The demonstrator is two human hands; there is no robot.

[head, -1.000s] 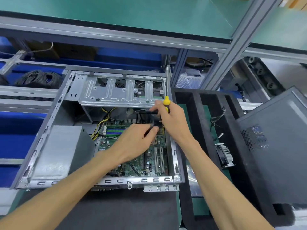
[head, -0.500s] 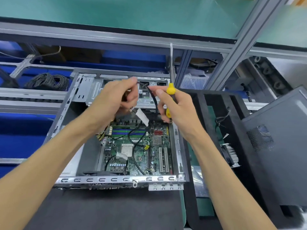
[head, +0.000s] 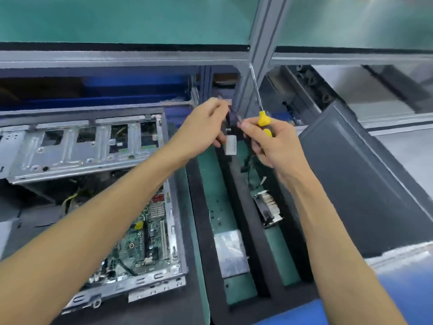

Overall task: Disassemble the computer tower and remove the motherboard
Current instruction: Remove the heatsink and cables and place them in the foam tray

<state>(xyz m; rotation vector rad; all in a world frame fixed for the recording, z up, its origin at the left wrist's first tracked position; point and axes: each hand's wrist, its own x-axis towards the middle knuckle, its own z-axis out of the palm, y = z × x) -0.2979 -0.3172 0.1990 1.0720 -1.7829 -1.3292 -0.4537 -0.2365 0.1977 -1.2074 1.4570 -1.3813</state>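
Both hands meet above a black foam tray (head: pixel 201 231) divided into long green-floored channels, just right of the opened computer tower (head: pixel 89 148). The left hand (head: pixel 201 125) has its fingers curled, pinching the upper end of a dark cable (head: pixel 230 123) that carries a small pale rectangular tag; motion blur hides the exact finger placement. The right hand (head: pixel 269 141) pinches the same cable between thumb and forefinger while its remaining fingers wrap the yellow-and-black handle of a screwdriver (head: pixel 263 120), whose thin bright steel shaft points up and slightly left. The tower lies on its side, a stamped, perforated sheet-metal drive cage across its far end. Inside it the motherboard (head: pixel 143 240) sits in the chassis floor, green and densely studded, with long slots, a small finned heatsink and a yellow connector cap; the left forearm crosses over part of it. In the tray's left channel lies a flat silvery foil-like pad (head: pixel 230 252); in the right channel rests a finned metal cooler (head: pixel 267 208) with thin wires trailing. A smooth dark grey side panel (head: pixel 365 188) leans at the right.
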